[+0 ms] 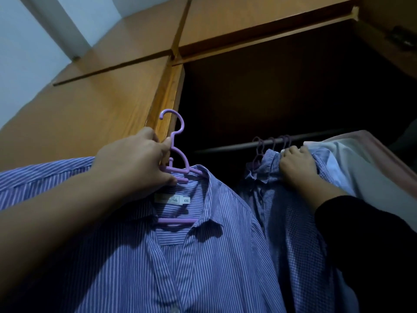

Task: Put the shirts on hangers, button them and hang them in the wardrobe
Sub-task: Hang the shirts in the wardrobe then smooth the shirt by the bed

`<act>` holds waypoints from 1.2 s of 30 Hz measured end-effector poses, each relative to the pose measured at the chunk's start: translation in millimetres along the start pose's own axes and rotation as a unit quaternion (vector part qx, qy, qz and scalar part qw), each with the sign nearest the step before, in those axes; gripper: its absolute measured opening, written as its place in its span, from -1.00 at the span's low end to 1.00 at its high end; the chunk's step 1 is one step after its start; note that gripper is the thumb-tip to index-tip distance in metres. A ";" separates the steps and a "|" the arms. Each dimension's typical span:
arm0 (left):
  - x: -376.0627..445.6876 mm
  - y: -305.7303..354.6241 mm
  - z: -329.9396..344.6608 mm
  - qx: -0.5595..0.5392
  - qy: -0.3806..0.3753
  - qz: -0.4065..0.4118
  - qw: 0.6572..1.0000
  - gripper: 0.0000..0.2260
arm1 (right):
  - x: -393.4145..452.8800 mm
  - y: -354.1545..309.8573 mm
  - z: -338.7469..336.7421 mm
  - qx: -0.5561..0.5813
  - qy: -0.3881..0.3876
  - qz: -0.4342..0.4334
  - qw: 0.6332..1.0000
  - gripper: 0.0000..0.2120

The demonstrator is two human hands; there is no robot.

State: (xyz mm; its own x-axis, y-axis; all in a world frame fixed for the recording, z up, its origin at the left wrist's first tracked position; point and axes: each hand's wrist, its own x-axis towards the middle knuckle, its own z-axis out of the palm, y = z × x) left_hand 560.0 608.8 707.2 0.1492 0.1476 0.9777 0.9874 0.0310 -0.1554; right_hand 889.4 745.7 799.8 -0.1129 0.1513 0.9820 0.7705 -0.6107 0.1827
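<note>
Nearest to me, low in the middle, hangs the striped shirt [180, 256], already on its purple hanger [178, 154], collar toward me and the front falling away below. The collar gapes open at the neck; lower down I think I can make out one button, but the bottom edge is too dim to say how far it is done up.

My left hand [135, 163] has the hanger by its neck, fingers and thumb curled round the stem just under the hook, so the whole shirt hangs from that grip. The hook stands free above my knuckles, its open side facing left, in front of the wardrobe door edge [167, 98].

Further in and to the right, my right hand [297, 166] is closed on the shoulder of a checked shirt [293, 233] that already hangs there, bunching the cloth, with a pale shirt [361, 177] just beyond it.

Farthest back runs the rail [225, 146], a long bar lying left to right across the dark opening. The hooks already on it crowd together just left of my right hand, and the bare stretch lies to their left.

That is what counts: the free hook sits left of and nearer than the rail, at about its height, so my left hand, the nearer one, must carry it right and deeper in, onto that bare stretch
</note>
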 end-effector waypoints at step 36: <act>-1.8 21.1 10.9 -0.083 -0.001 0.020 0.996 -0.30 | -126.4 -39.6 -38.7 0.609 0.027 -0.158 0.777 -0.05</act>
State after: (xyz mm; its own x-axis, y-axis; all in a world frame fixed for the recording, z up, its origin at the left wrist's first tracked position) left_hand 579.9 619.9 700.6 0.1882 0.1470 0.9711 0.9760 -0.1386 -0.1682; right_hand 848.8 720.7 670.3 -0.4176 0.0906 0.9041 0.7170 0.6440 0.2666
